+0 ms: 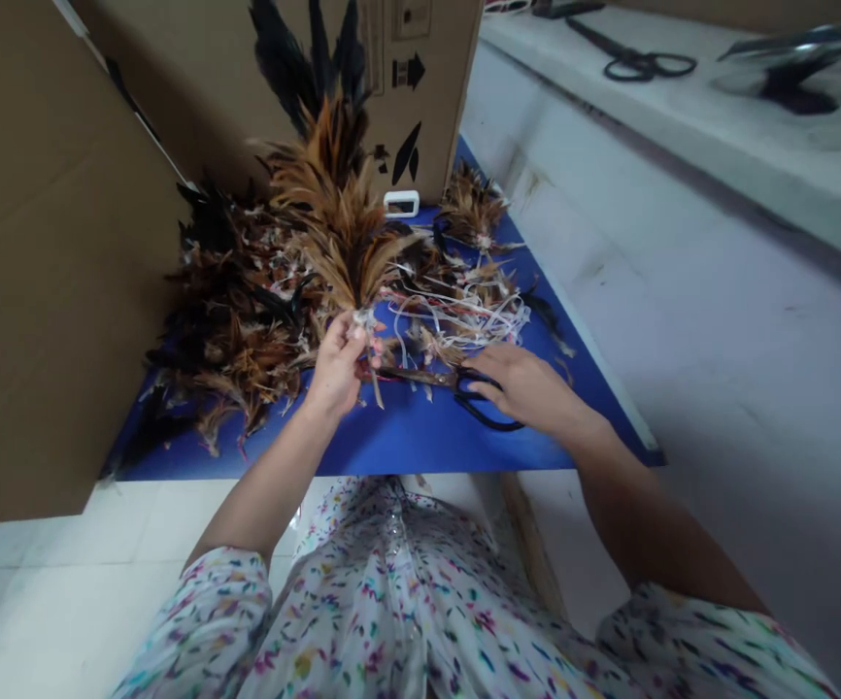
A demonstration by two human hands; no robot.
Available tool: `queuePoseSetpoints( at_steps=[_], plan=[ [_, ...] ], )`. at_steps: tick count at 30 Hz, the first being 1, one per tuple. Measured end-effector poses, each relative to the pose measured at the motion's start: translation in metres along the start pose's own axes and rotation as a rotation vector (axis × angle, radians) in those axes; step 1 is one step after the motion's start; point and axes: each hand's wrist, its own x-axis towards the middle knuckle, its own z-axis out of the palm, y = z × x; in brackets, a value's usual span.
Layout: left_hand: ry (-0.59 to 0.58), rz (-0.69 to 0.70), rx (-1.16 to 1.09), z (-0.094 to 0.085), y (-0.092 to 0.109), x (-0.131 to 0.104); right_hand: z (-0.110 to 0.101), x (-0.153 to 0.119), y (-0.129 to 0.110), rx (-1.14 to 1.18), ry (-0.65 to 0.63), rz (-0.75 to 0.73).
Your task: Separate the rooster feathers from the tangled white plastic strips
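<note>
Head view: white strips (493,318) beyond scissors (441,378); cardboard box (431,112) behind.

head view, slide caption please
Left hand holding a feather bundle, right hand at the scissors, over blue tabletop

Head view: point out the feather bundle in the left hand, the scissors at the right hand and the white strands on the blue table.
Brown-and-black feather bundle (339,199), head view: brown feathers midway up.
Black-handled scissors (435,378), head view: blade near the pivot.
White strands (491,318), head view: middle of the tangle.
</note>
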Motion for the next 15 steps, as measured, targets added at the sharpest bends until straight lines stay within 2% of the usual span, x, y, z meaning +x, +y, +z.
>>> queuePoseSetpoints(
  at_steps=[3,7,10,15],
  plan=[
    [-0.013,0.027,0.029,0.01,-0.013,-0.004,0.008,0.005,-0.035,0.3,0.18,0.099],
    [-0.016,0.135,0.073,0.022,-0.03,-0.01,0.03,0.016,-0.072,0.707,0.127,0.208],
    [0.037,0.174,0.115,0.026,-0.042,-0.014,0.043,0.02,-0.083,0.795,0.123,0.235],
    [0.063,0.168,0.186,0.031,-0.056,-0.024,0.056,0.013,-0.083,0.805,0.155,0.22]
  ],
)
